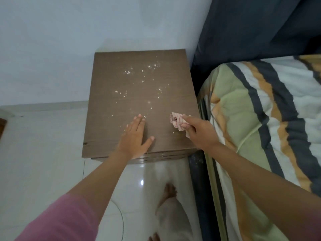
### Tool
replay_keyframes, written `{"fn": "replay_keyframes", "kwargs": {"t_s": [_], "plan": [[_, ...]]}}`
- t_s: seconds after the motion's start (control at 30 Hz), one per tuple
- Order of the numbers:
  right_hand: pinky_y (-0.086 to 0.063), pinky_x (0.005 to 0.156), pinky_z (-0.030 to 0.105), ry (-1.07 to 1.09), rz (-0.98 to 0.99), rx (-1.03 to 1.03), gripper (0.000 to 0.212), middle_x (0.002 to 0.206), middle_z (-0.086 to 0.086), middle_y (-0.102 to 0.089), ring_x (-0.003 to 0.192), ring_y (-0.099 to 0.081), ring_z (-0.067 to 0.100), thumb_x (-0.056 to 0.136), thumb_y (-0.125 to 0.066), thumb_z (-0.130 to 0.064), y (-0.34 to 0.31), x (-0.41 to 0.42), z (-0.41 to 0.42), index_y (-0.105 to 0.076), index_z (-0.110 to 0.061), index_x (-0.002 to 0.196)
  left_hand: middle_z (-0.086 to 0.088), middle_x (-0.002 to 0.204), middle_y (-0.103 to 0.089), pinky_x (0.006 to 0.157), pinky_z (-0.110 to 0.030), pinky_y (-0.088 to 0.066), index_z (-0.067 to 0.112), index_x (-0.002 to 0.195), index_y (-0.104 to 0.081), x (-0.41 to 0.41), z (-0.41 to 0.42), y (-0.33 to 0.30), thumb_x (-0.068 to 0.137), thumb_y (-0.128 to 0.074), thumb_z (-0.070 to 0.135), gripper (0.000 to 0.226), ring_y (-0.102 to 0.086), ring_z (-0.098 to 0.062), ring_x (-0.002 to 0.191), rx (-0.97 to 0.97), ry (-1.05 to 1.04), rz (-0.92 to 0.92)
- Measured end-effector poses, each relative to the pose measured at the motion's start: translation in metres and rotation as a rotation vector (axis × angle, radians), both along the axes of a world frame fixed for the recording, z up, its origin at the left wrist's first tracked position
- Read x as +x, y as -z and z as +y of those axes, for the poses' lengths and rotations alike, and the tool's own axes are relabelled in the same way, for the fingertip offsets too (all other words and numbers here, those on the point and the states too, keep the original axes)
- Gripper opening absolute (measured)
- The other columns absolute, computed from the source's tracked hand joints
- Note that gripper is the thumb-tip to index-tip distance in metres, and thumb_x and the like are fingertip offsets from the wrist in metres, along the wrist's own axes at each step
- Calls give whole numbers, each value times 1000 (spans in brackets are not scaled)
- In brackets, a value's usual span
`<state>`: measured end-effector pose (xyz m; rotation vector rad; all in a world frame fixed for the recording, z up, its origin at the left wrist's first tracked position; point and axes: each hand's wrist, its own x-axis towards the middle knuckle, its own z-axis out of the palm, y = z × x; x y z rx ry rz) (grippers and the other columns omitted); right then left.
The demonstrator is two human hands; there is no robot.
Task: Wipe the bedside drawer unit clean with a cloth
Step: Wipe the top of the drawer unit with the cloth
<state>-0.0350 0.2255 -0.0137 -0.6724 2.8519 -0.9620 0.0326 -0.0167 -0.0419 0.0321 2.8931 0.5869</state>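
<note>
At centre frame I see the brown bedside drawer unit [139,94], its top dotted with pale crumbs [139,79], my left hand [135,136] lying flat with fingers spread on its lower middle, and my right hand [199,131] pinched closed around a bunched cloth [176,120] near its lower-right edge, beside the striped bedding [260,119].

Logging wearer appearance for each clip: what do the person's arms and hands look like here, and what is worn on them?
Both hands, left hand and right hand, are bare, with no gloves, rings or watch visible. A pink sleeve covers the left upper arm; both forearms are uncovered.
</note>
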Motion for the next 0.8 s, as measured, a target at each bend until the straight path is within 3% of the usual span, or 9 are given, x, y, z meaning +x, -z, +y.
{"fn": "replay_keyframes", "kwargs": {"t_s": [0.2,0.3,0.37,0.43,0.57,0.67,0.8], "plan": [[-46,69,27,-21,71,5,31,106,9,-71,89,-67,29,86,-60,-5,11,-106,-34,-65,-11,116,-7,156,-4,111,-37,0,7,146,-13,-93,-35,15,82,-24,62,85,0,-21,143,-53,-40,17],[-38,67,16,-78,113,-2,23,96,7,-72,82,-66,24,88,-60,-8,16,-162,-49,-66,-9,111,-8,156,-1,112,-39,0,7,146,-10,-145,-45,28,82,-18,65,87,1,-22,143,-111,-11,14],[-37,72,13,-114,128,-5,22,101,7,-71,88,-66,22,89,-60,-10,23,-202,-59,-66,-8,110,-8,156,1,111,-40,1,8,146,-9,-175,-49,37,82,-18,63,85,2,-22,143,-119,-26,15],[-42,77,19,-125,126,3,25,112,6,-68,98,-65,22,91,-58,-15,30,-240,-70,-64,-11,115,-7,156,2,111,-40,2,9,147,-8,-198,-53,45,83,-19,61,83,3,-20,143,-118,-38,11],[-51,77,31,-153,129,-20,28,113,11,-68,101,-64,27,91,-58,-13,43,-304,-93,-62,-10,118,-4,156,3,113,-43,0,12,147,-6,-218,-60,58,87,-27,57,78,7,-17,142,-151,-26,21],[-46,95,38,-183,91,-21,33,134,9,-54,123,-51,26,93,-54,-17,53,-344,-109,-57,-13,126,-2,156,-3,113,-43,-4,12,147,-12,-224,-61,58,86,-33,56,78,1,-17,143,-127,-41,24],[-42,102,46,-271,52,62,38,142,8,-45,132,-42,24,94,-51,-16,66,-379,-128,-52,-15,132,-1,156,-5,113,-42,-6,12,147,-15,-225,-63,59,85,-37,55,78,0,-16,144,-100,-48,-7]]}}
